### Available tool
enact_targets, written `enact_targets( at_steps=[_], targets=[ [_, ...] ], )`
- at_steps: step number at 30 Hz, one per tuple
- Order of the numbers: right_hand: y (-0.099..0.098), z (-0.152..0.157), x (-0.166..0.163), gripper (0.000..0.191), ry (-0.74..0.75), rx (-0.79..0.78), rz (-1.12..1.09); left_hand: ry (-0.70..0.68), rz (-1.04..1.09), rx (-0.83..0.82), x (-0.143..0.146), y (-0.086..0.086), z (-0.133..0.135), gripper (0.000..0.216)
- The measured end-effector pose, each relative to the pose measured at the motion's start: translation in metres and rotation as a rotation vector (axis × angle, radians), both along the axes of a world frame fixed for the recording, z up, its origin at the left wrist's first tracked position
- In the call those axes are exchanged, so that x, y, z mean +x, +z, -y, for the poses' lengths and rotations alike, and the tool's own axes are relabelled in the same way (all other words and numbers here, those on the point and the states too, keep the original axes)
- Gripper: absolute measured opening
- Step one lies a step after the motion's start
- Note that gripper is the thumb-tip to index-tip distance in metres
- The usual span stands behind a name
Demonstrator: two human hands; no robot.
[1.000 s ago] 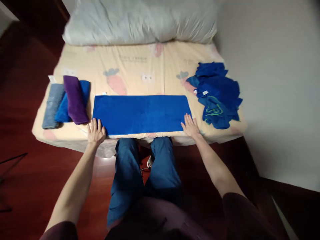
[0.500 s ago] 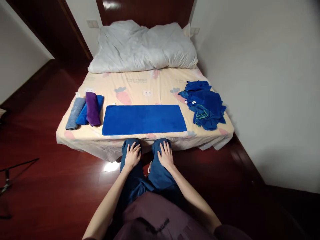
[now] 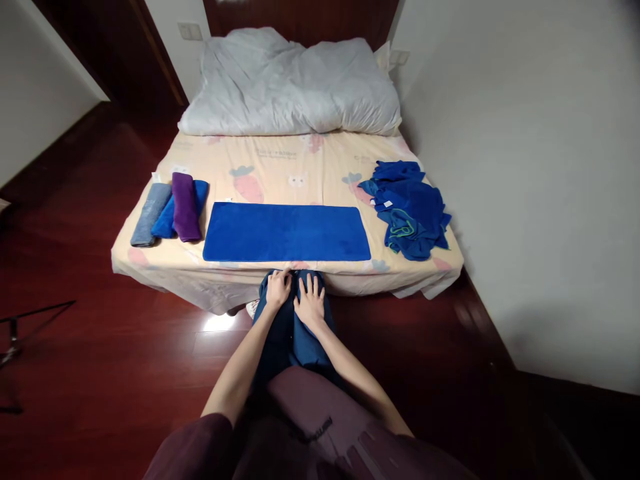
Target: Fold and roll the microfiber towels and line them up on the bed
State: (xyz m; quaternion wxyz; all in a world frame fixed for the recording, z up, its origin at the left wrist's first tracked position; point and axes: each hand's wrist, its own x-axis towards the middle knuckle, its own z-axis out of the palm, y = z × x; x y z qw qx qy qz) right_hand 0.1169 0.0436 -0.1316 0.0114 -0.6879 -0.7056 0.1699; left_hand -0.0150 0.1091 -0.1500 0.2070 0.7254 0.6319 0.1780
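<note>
R hand (image 3: 310,307): fingers spread flat on the blue trousers (image 3: 303,340) at the R knee, let go of everything. L hand (image 3: 279,288): fingers bent, on the L knee; can't tell if they pinch any trouser cloth. No towel in or under either hand.

Just beyond the knees: flat blue towel (image 3: 287,232), on the bed (image 3: 325,170) nr its front edge, approx centred, apart from both hands. Long axis runs L–R across the person, abt parallel w/ the bed's front edge; short sides point away. Small white tag (image 3: 229,200) at the far edge, toward the L end, is the only mark telling one end from t'other.

Step in hand: prob. a pause w/ the towel laid out smooth. Any next move on it would call for lifting hands off knees, fwd to an edge or end.

Further out, L: grey-blue towel (image 3: 151,217), then purple towel (image 3: 187,208) lying over a folded blue towel (image 3: 201,192), all compact, long axes mostly running away from the person. R: loose heap of blue cloths (image 3: 415,207), no single axis. Far end: pale grey duvet (image 3: 295,90), bunched crosswise.
</note>
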Motion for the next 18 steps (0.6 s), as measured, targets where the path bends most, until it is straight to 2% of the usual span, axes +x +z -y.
enact_targets(
  at_steps=[6, 12, 18],
  targets=[
    [0.006, -0.003, 0.0, 0.069, -0.011, -0.035, 0.022, 0.001, -0.097, 0.026, 0.003, -0.007, 0.001, 0.057],
    [0.013, -0.004, -0.002, 0.069, 0.003, -0.074, 0.015, -0.052, -0.138, -0.037, 0.007, -0.011, -0.007, 0.065],
    [0.005, -0.003, -0.001, 0.071, -0.015, -0.045, 0.028, -0.035, -0.154, -0.072, 0.01, -0.013, -0.019, 0.07]
  ],
)
